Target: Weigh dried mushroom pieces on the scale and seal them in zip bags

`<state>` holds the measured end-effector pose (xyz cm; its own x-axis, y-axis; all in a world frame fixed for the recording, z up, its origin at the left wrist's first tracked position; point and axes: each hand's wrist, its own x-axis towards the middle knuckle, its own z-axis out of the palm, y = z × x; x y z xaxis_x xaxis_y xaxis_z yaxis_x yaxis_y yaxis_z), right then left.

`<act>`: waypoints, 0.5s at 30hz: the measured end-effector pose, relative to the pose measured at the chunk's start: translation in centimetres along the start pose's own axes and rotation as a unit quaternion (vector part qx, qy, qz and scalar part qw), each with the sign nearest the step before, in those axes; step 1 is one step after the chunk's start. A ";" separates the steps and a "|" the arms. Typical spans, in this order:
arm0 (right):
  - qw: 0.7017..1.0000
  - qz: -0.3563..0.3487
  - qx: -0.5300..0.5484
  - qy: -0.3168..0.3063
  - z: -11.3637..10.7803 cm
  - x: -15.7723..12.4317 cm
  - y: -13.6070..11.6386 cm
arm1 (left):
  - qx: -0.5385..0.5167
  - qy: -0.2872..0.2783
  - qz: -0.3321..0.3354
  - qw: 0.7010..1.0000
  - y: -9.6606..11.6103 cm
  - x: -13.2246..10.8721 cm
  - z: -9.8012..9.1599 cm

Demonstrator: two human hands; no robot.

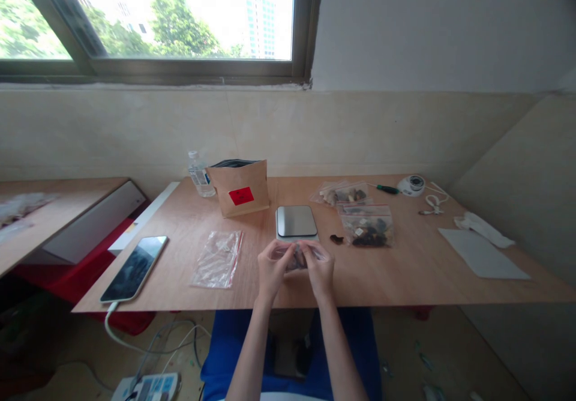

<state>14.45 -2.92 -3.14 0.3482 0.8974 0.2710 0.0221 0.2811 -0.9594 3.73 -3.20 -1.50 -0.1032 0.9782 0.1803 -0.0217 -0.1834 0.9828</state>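
Both my hands meet at the front middle of the table, pinching the top of a clear zip bag [297, 263] that has brownish pieces in it. My left hand [272, 268] grips the bag's left part and my right hand [321, 269] its right part, thumbs close together. Just beyond my fingers stands a small scale [297, 221] with a bare metal plate. To its right, a dark piece [336, 239] lies beside a zip bag of dark and pale pieces [369, 227]. A flat, clear zip bag with a red seal line [218, 260] lies left of my hands.
A brown paper pouch [240, 191] stands open behind, next to a plastic bottle [200, 176]. A phone on a cable [137, 269] lies at left. More filled bags [344, 193], a green-handled screwdriver [387, 189], a white camera [411, 185] and white paper [483, 256] are at right.
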 end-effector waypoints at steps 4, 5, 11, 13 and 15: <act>0.998 0.052 0.021 -0.025 -0.4 0.4 0.4 | 0.013 0.006 -0.003 1.000 -0.1 0.5 -0.8; 0.998 0.062 0.019 -0.025 -0.6 0.5 0.6 | 0.020 0.007 -0.004 1.000 -0.2 0.6 -1.0; 0.997 0.073 0.008 -0.026 -0.9 0.5 1.0 | 0.049 0.031 -0.006 0.998 -0.5 0.9 -1.7; 0.996 0.084 0.015 -0.024 -0.8 0.5 1.0 | 0.037 0.033 -0.018 0.999 -0.5 0.8 -1.7; 0.996 0.088 0.018 -0.022 -0.8 0.5 1.0 | 0.024 0.029 -0.032 0.999 -0.5 0.8 -1.7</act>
<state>15.41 -2.50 -4.08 0.3027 0.9476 0.1018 -0.0703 0.1287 -0.9892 1.93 -2.53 -1.88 -0.1598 0.9804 0.1150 0.0175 -0.1137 0.9934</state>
